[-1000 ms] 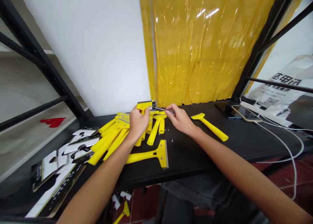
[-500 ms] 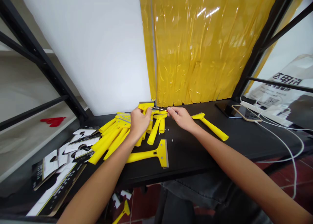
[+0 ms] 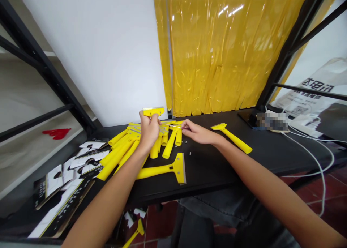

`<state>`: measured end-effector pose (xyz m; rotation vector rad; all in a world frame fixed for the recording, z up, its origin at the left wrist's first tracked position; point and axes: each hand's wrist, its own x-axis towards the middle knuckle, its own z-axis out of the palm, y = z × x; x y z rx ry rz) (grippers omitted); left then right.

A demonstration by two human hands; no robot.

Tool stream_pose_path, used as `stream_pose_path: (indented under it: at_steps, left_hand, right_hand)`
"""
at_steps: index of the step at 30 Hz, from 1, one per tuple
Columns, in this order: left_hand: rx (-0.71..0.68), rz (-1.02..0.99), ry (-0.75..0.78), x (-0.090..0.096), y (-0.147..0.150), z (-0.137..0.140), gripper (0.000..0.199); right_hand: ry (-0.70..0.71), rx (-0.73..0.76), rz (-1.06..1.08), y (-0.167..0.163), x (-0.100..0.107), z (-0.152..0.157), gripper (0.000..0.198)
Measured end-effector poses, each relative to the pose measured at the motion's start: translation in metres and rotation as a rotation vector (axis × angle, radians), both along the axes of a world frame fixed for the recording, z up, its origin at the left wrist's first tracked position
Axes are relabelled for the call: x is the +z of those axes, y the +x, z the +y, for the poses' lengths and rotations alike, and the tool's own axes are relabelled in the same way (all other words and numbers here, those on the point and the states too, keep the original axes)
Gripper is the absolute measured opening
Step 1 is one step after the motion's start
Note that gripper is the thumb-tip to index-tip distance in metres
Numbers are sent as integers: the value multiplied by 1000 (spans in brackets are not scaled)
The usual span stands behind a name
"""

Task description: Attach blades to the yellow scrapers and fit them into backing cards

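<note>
My left hand (image 3: 148, 132) is closed around a yellow scraper (image 3: 153, 112), whose wide head with a metal blade edge shows above the thumb; its handle is hidden by the hand. Between the fingers of my right hand (image 3: 197, 133) is a thin screwdriver (image 3: 176, 126), its metal shaft pointing left, apart from the held scraper's head. Under and around my left hand lies a pile of yellow scrapers (image 3: 116, 157). One more scraper (image 3: 177, 168) lies in front, blade to the right. Several tiny screws (image 3: 190, 153) are scattered below my right hand.
Another scraper (image 3: 235, 139) lies right of my right hand on the black table (image 3: 211, 168). Black and white cardboard sleeves (image 3: 65, 201) cover the left side. A dark phone (image 3: 248, 118) and white cables (image 3: 311, 157) are at the right. A scraper (image 3: 137, 233) lies below the table.
My left hand has moved left and slightly up with the scraper, turning its head away from the screwdriver. My right hand has shifted slightly left, still holding the screwdriver.
</note>
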<state>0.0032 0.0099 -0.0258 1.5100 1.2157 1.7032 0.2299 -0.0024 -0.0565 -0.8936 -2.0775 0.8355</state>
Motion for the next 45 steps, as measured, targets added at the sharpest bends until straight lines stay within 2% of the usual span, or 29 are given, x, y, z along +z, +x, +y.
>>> stream_pose_path:
  at_steps: [2,5,15,23,26,30,33,36,38,41,45]
  left_hand:
    - [-18,-63,3,1,0,2,27]
    - [-73,-114,-1,4,3,0,28]
    - [-278,-256,-112,11,7,-12,38]
    - [-310,-235,-214,15,7,-15,24]
    - [-305,-215,-168,15,5,-14,16]
    - [-304,53,8,16,4,-18,17]
    - [-234,338,225,15,5,-25,23]
    - [-177,591,484,8,7,-27,30]
    - [-179,734,592,1,7,-25,33]
    - [-143,881,654,-11,7,-20,34]
    - [-63,971,651,-20,9,-18,33]
  right_hand:
    - [118,-95,-188,0,-8,6,17]
    - [164,-125,-344,2,-14,12,7]
    - [158,-156,-451,-2,-22,15,12]
    - [150,-156,-434,-5,-27,17,13]
    - [117,-104,-394,-1,-22,17,12]
    - [73,-203,-245,15,-5,18,14]
    - [-41,-264,66,23,11,15,26]
    - [-200,-228,404,21,21,8,38]
    - [-247,-186,523,15,24,3,40]
    - [-193,-187,504,5,24,-4,39]
    - [-6,-253,284,-2,19,-7,34]
